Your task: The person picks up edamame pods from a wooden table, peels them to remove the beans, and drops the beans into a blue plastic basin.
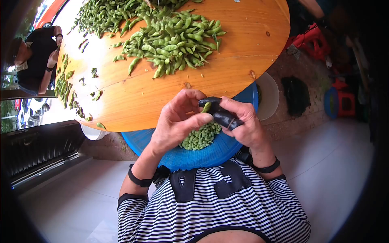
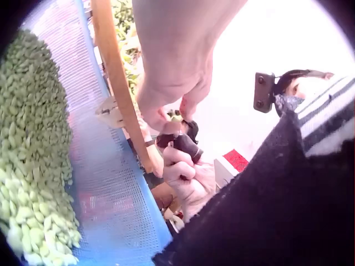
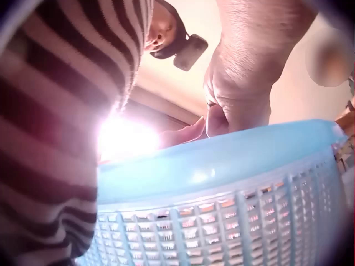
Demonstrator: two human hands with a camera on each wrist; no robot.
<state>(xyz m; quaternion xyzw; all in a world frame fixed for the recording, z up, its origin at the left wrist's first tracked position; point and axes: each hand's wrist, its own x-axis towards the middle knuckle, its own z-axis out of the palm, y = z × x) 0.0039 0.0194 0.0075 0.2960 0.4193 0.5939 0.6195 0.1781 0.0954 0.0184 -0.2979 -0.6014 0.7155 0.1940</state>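
Observation:
In the head view my left hand (image 1: 174,115) pinches a green edamame pod (image 1: 206,107) between thumb and finger. My right hand (image 1: 247,121) meets it from the other side, fingers curled, with black covers (image 1: 225,118) on its thumb and a finger pressing at the pod. Both hands are over a blue basket (image 1: 178,158) that holds a heap of shelled green beans (image 1: 198,139). The left wrist view shows the pod (image 2: 176,118) between the left fingers and the black-covered digits. In the right wrist view the basket rim hides the fingertips.
A wooden table (image 1: 243,44) with a large pile of edamame pods (image 1: 170,44) lies beyond the basket. A white bucket (image 1: 268,95) stands right of the basket, partly under the table. Another person (image 1: 38,60) is at the table's left; red stools (image 1: 312,42) stand at the right.

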